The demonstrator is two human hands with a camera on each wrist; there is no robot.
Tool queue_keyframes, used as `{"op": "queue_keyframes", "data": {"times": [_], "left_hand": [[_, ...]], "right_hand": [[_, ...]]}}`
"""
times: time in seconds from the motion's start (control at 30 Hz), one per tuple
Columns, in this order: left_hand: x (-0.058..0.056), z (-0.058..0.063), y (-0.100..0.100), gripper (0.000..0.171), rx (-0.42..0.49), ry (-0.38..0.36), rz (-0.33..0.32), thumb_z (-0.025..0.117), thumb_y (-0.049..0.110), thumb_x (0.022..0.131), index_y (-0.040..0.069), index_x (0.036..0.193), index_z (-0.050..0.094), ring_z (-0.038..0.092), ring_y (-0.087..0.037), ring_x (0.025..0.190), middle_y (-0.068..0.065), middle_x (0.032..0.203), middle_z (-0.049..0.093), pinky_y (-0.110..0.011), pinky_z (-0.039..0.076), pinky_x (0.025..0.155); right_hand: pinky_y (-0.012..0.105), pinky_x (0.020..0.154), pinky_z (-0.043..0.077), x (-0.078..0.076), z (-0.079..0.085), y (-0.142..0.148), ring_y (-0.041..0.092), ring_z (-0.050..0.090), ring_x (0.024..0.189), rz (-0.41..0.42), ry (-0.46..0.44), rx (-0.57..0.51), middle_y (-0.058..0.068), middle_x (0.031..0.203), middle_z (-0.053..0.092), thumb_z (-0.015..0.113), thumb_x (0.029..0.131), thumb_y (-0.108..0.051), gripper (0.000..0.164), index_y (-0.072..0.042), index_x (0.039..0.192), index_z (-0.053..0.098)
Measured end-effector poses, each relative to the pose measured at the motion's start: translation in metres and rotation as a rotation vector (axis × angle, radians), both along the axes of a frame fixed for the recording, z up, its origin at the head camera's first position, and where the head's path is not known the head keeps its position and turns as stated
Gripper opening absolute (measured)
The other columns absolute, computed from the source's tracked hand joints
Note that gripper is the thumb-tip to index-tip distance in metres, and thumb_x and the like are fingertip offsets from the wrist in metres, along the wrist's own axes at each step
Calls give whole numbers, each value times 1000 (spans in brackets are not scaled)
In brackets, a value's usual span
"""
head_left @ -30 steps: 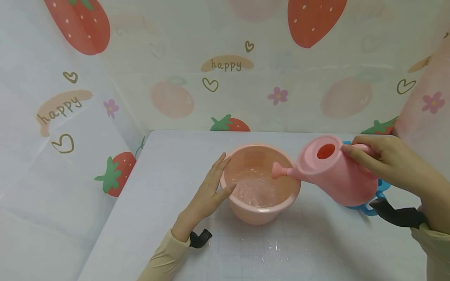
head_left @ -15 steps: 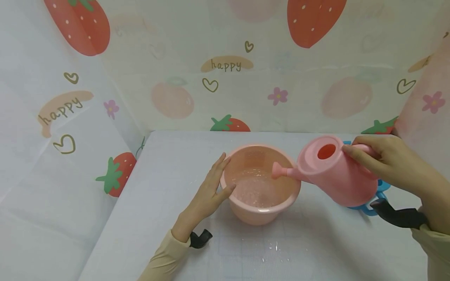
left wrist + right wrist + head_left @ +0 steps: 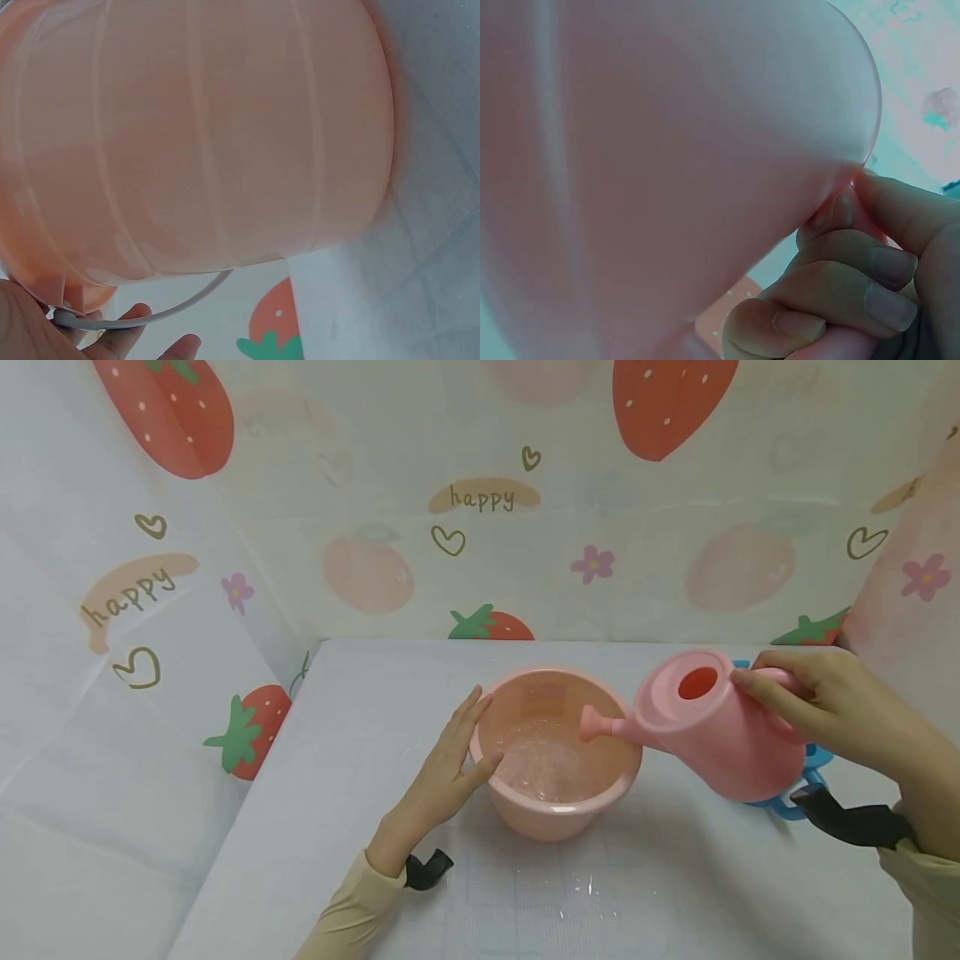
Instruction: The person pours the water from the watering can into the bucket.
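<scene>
A peach plastic bucket (image 3: pixel 551 822) stands upright on the white-covered table, with rippling water (image 3: pixel 551 760) inside. In the left wrist view its ribbed wall (image 3: pixel 202 135) and thin grey handle (image 3: pixel 176 307) show. My left hand (image 3: pixel 442 768) rests on the bucket's left rim, fingers extended along it and thumb over the near edge. My right hand (image 3: pixel 832 702) grips the handle of a pink watering can (image 3: pixel 720 735), its fingers (image 3: pixel 832 285) curled round it in the right wrist view. The can tips left, its spout head (image 3: pixel 595 724) over the bucket's opening.
Behind the watering can is a blue object (image 3: pixel 787 808) with looped parts, mostly hidden. Water drops (image 3: pixel 590 887) lie on the table (image 3: pixel 337 827) in front of the bucket. A strawberry-printed sheet (image 3: pixel 495 560) hangs behind and at both sides.
Ripples on the water in the bucket shift from frame to frame. Both hands, the bucket and the tilted watering can stay practically in place.
</scene>
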State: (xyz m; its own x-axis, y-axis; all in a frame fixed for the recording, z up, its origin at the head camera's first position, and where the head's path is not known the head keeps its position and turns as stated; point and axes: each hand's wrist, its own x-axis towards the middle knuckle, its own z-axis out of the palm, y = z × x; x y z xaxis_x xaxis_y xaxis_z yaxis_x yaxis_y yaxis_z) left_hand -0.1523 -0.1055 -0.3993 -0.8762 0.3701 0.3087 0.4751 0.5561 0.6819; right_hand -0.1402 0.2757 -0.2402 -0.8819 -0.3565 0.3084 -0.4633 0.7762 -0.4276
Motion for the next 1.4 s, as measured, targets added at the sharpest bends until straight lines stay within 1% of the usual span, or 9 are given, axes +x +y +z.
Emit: {"op": "queue_keyframes", "data": {"times": [0.2, 0.57, 0.73, 0.9, 1.0, 1.27, 1.4], "left_hand": [[0, 0, 0, 69, 6, 0, -6, 39, 57, 92, 28, 149, 15, 11, -17, 142, 10, 155, 6, -56, 23, 107], [-1, -1, 0, 69, 0, -4, -1, 38, 58, 91, 29, 149, 14, 11, -16, 142, 11, 155, 5, -56, 23, 107], [-2, -2, 1, 69, 3, -6, 1, 38, 58, 91, 29, 149, 15, 11, -16, 142, 9, 156, 6, -56, 24, 107], [-2, -2, 2, 69, 3, -6, 3, 38, 59, 91, 29, 149, 15, 11, -16, 142, 9, 156, 6, -56, 24, 107], [-3, -2, 2, 69, -1, -8, 6, 38, 59, 91, 29, 149, 15, 11, -16, 142, 11, 155, 6, -56, 24, 107], [-4, -2, 1, 68, 3, -5, 4, 39, 58, 91, 29, 149, 15, 11, -15, 142, 10, 155, 6, -56, 24, 107], [-4, -2, 1, 69, 7, 2, 1, 38, 59, 91, 29, 149, 15, 11, -15, 142, 10, 155, 6, -56, 24, 107]], "right_hand": [[21, 46, 33, 0, 0, 0, 7, 42, 51, -3, 11, 3, -9, 49, 35, 64, 87, -17, 26, -24, 66, 51], [22, 45, 30, -1, 0, 0, 8, 39, 48, -1, 9, 9, -9, 48, 32, 64, 87, -18, 32, -23, 63, 44], [23, 46, 29, -3, 0, 0, 8, 39, 48, -2, -14, 6, -8, 48, 32, 63, 88, -19, 31, -23, 64, 45], [23, 46, 29, -4, 0, -1, 8, 39, 48, 1, -6, 12, -9, 49, 33, 63, 88, -19, 31, -23, 64, 45], [22, 45, 30, -5, 1, -1, 8, 39, 48, 3, 4, 22, -9, 49, 33, 63, 88, -19, 30, -23, 64, 45], [22, 47, 33, -6, 1, -2, 8, 42, 53, -17, -19, 52, -8, 49, 36, 62, 89, -22, 24, -24, 69, 50], [22, 47, 33, -6, 1, -2, 8, 43, 53, -19, -20, 59, -8, 49, 36, 62, 89, -23, 24, -24, 69, 50]]}}
